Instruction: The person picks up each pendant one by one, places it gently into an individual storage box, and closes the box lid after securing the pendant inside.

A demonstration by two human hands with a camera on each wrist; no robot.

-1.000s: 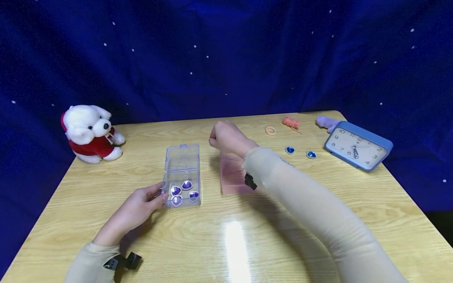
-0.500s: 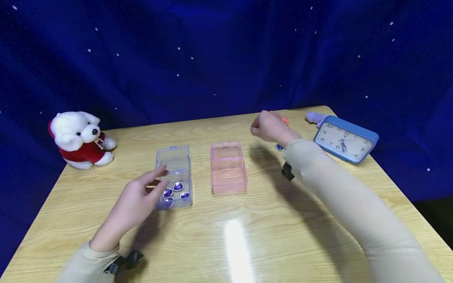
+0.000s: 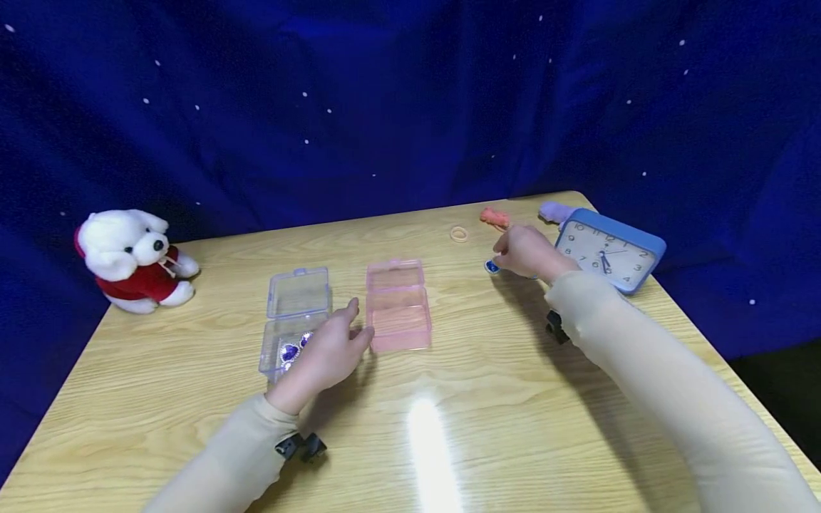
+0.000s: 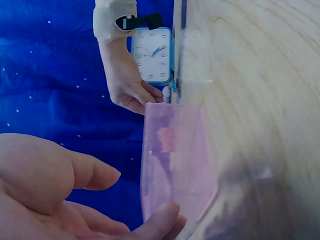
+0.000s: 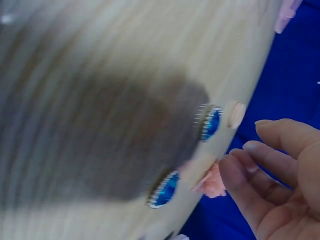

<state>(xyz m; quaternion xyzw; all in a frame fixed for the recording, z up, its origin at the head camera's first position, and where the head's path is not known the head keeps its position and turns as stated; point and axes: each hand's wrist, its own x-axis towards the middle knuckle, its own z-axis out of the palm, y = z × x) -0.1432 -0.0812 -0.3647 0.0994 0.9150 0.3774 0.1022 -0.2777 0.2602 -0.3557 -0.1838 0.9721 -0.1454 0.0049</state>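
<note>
2 blue beaded-rim gems (image 5: 164, 191) on pale wood table (image 3: 487, 399) — prob. light, hard, slick; pinch edgewise — R hand (image 3: 529, 253) nr, fingers loosely bent, empty; L hand (image 3: 330, 354) spread, empty, by transp. pink plastic box (image 3: 400, 340)

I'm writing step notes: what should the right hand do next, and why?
Probably lower the right hand and pinch the blue gem showing beside it in the head view: the hand holds nothing, and the pink box stands open with nothing visible inside.
</note>
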